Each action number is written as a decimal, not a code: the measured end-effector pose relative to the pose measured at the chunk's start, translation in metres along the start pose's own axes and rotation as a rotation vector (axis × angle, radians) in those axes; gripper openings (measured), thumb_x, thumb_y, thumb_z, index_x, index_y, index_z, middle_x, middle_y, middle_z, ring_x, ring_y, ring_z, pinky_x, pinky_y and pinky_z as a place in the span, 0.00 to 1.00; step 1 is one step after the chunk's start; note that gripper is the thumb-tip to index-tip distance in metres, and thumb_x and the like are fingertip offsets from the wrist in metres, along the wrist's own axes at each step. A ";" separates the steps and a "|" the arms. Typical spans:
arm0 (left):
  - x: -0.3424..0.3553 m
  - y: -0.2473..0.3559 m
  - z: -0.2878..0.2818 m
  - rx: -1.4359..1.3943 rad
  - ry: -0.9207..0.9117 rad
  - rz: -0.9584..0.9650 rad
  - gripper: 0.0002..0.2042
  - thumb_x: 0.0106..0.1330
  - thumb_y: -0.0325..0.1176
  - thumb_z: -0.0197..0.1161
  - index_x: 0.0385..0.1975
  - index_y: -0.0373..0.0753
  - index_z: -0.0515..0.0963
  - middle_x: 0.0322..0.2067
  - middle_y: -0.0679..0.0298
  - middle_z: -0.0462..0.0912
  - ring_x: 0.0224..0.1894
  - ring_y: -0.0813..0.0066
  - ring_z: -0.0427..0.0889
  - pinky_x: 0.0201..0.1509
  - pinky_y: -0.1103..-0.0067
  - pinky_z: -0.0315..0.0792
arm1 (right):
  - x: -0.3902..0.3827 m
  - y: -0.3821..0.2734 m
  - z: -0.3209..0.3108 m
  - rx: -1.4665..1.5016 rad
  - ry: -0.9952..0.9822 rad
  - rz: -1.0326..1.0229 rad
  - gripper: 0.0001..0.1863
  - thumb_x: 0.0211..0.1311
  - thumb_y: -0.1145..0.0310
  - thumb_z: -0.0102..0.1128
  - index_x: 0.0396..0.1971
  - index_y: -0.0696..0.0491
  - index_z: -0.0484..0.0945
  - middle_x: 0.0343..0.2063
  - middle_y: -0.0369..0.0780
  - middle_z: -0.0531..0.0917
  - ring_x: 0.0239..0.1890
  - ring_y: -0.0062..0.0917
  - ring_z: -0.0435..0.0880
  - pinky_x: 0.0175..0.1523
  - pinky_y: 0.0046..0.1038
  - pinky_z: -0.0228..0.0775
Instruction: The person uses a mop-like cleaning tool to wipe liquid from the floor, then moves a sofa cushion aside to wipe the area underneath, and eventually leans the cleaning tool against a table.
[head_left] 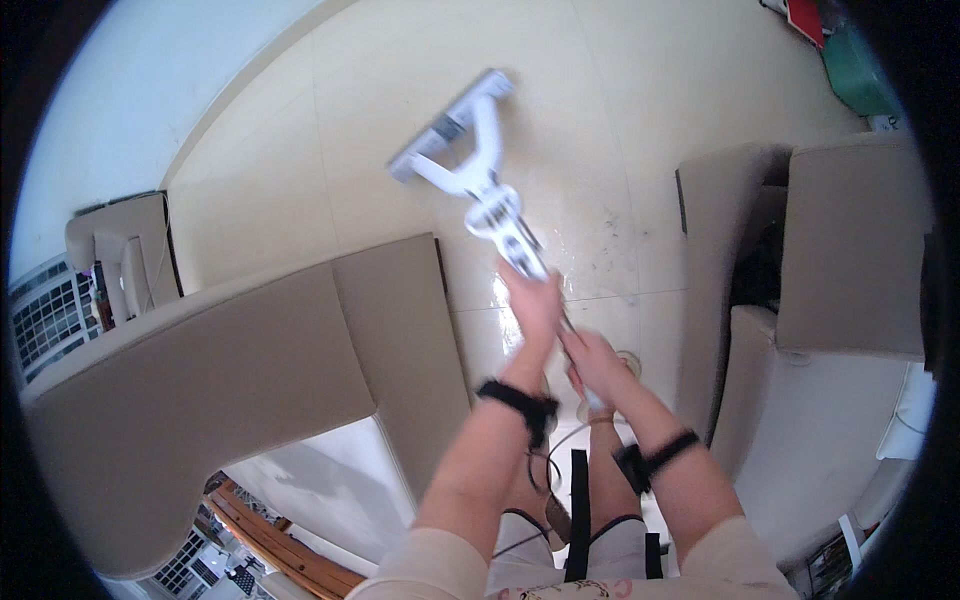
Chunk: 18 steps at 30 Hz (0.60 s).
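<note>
A white sponge mop (495, 205) stretches up and away from me, its forked frame ending in a wide grey head (452, 125). Slight blur lies over it, and I cannot tell whether the head touches the floor. My left hand (535, 300) is closed around the handle just below the white mechanism. Lower on the same handle, nearer my body, my right hand (597, 368) is wrapped round it as well. Black straps circle both forearms. The handle's lower end comes out beneath my right hand.
Pale tiled floor (570, 110) carries dark specks and wet-looking shine near the mop. A beige sofa (240, 350) stands at left, another beige sofa (850, 250) at right. A white wall (180, 80) curves along the upper left. A green container (857, 70) sits far right.
</note>
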<state>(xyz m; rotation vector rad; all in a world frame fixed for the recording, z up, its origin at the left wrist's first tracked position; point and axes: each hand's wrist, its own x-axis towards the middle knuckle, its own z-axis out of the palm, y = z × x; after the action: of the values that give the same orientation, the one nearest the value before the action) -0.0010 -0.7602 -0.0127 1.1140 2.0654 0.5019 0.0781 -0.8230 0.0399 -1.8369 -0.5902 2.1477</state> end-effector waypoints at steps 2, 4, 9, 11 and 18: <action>0.070 0.006 -0.009 -0.087 0.048 -0.001 0.29 0.38 0.26 0.58 0.44 0.34 0.55 0.32 0.47 0.69 0.32 0.53 0.72 0.39 0.68 0.65 | 0.048 -0.045 0.014 0.010 -0.018 -0.107 0.23 0.57 0.53 0.36 0.12 0.56 0.63 0.03 0.38 0.64 0.03 0.23 0.63 0.11 0.26 0.56; 0.109 0.035 -0.022 -0.254 -0.061 -0.211 0.27 0.38 0.25 0.57 0.41 0.32 0.55 0.32 0.48 0.68 0.31 0.60 0.73 0.38 0.70 0.67 | 0.074 -0.084 0.014 0.055 -0.110 -0.105 0.24 0.56 0.52 0.36 0.13 0.57 0.63 0.03 0.39 0.65 0.04 0.24 0.63 0.11 0.27 0.57; 0.128 0.033 -0.008 -0.414 0.025 -0.257 0.24 0.38 0.24 0.56 0.38 0.31 0.56 0.31 0.50 0.67 0.35 0.63 0.72 0.39 0.72 0.66 | 0.076 -0.126 -0.010 -0.290 -0.057 0.005 0.25 0.55 0.51 0.37 0.14 0.59 0.65 0.06 0.43 0.67 0.06 0.28 0.65 0.13 0.31 0.59; 0.120 0.018 0.017 -0.389 0.135 -0.211 0.25 0.38 0.25 0.56 0.39 0.30 0.55 0.32 0.50 0.67 0.35 0.61 0.71 0.39 0.71 0.66 | 0.072 -0.117 -0.023 -0.363 -0.009 -0.005 0.25 0.55 0.51 0.37 0.15 0.60 0.65 0.06 0.44 0.67 0.06 0.29 0.66 0.13 0.32 0.59; 0.035 0.081 0.052 -0.499 0.140 -0.368 0.25 0.39 0.26 0.55 0.38 0.29 0.53 0.31 0.48 0.67 0.34 0.59 0.71 0.41 0.72 0.65 | 0.021 -0.107 -0.090 -0.608 0.054 0.185 0.26 0.55 0.51 0.37 0.21 0.64 0.68 0.12 0.45 0.69 0.10 0.31 0.67 0.15 0.33 0.61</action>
<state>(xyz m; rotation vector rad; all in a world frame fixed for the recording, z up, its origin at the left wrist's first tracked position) 0.0701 -0.6868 -0.0108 0.4074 2.0394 0.8635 0.1557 -0.7061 0.0596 -2.3167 -1.2083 2.1787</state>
